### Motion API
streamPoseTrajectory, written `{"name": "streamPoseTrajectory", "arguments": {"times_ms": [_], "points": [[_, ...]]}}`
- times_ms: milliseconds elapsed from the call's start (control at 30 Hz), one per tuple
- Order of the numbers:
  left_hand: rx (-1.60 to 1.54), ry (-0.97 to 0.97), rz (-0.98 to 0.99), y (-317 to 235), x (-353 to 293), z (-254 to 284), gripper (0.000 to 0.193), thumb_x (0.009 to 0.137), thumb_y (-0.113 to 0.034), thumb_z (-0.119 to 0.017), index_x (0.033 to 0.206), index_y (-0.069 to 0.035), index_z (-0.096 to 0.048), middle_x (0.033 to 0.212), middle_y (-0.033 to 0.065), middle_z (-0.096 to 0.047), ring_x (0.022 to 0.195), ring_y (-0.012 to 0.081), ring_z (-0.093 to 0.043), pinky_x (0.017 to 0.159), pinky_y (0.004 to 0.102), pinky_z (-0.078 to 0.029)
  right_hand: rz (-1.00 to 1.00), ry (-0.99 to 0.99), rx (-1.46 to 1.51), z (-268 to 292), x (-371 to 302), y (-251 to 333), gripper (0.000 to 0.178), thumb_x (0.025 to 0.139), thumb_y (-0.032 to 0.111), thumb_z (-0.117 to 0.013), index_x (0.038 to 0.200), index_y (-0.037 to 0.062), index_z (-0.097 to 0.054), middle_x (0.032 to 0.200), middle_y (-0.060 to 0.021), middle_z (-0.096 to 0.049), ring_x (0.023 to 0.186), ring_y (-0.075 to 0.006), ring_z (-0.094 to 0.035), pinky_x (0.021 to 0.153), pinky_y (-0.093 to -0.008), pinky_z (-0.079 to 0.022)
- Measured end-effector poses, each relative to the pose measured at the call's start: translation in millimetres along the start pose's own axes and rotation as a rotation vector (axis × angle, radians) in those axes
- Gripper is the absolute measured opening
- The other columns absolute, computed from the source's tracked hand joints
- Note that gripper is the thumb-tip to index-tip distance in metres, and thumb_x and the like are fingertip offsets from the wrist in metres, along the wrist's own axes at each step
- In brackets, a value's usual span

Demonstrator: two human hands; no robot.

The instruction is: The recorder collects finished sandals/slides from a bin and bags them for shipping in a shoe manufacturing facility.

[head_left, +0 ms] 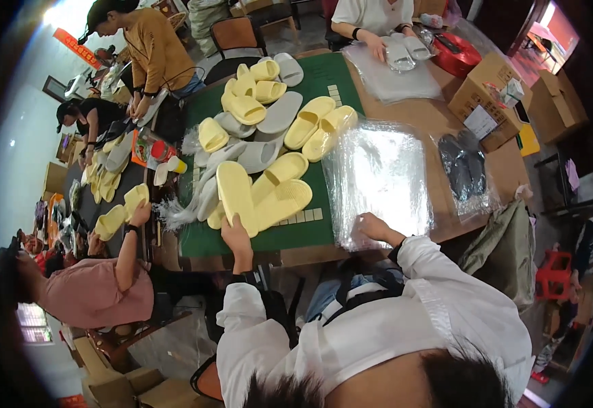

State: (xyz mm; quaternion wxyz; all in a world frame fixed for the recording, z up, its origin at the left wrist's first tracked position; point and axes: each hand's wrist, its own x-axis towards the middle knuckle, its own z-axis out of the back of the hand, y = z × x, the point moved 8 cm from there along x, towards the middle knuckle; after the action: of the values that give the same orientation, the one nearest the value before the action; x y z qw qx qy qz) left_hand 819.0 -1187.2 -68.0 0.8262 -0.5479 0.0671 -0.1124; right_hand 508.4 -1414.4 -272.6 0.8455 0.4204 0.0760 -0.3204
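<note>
My left hand is closed around the heel end of a pale yellow slide slipper, tilted up with its flat sole in sight. Right beside it, another yellow slipper lies on the green mat. Bent fingers of my right hand pinch at the near edge of a stack of clear plastic bags; how many layers they grip cannot be seen. Beyond my left hand is a heap of yellow slippers and grey slippers, loosely piled.
Bagged dark slippers lie at the table's right. Behind them stands an open cardboard box. Across the table a co-worker's hands handle bagged slippers. At left, another person holds yellow slippers. A red stool stands far right.
</note>
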Motion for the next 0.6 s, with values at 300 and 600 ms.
{"name": "streamPoseTrajectory", "arguments": {"times_ms": [300,600], "points": [[-0.298,0.066,-0.181,-37,-2,-4,0.023,0.086,-0.008,-0.047,0.102,0.007,-0.052,0.092,0.0098,-0.059,0.08,0.0139,-0.054,0.073,0.0261,-0.043,0.093,-0.033,-0.008,5,-7,22,0.05,0.072,0.021,-0.059,0.115,-0.0019,-0.047,0.112,-0.0259,-0.049,0.105,-0.0394,-0.046,0.093,-0.039,-0.038],[-0.534,0.203,-0.225,-117,-40,-33,0.023,0.087,-0.006,-0.045,0.106,0.006,-0.048,0.097,0.0094,-0.057,0.084,0.0127,-0.053,0.076,0.0246,-0.042,0.098,-0.07,0.018,8,-9,8,0.056,0.071,0.022,-0.06,0.12,0.0003,-0.043,0.112,-0.0246,-0.049,0.105,-0.0357,-0.047,0.09,-0.0356,-0.04]]}}
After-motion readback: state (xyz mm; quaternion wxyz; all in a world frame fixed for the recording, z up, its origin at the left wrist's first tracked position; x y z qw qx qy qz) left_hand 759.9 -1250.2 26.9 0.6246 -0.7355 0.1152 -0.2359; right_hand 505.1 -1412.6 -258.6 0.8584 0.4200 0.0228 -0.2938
